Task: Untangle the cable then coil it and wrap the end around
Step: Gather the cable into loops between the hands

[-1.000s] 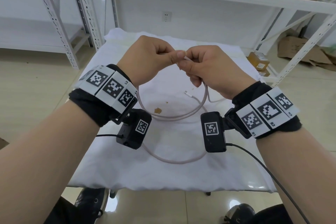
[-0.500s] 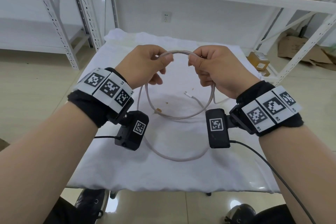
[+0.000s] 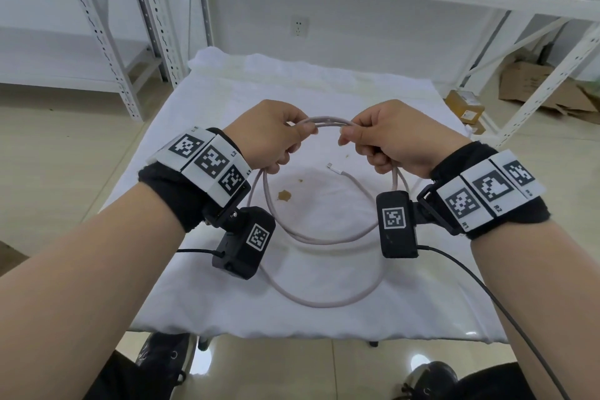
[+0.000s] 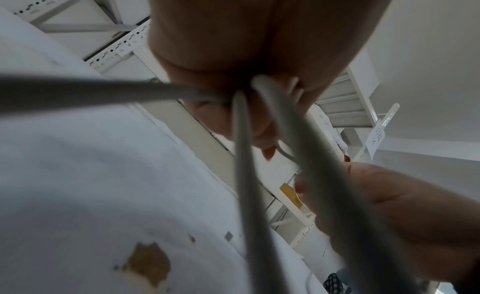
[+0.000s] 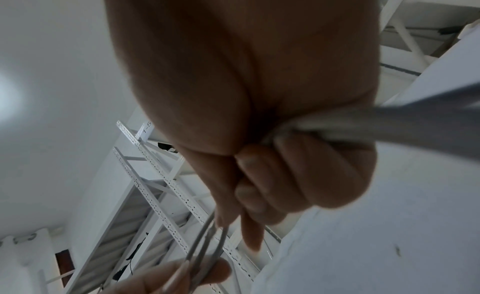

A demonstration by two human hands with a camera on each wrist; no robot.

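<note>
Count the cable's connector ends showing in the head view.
1. A white connector lies on the cloth between the hands. The cable's other end is not visible, perhaps hidden inside a hand.

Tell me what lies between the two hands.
In the head view, a short arc of doubled cable bridges the left hand and right hand.

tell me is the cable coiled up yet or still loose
Partly coiled: both the left hand and right hand grip looped strands of the cable, but a long loop and its free end lie loose.
</note>
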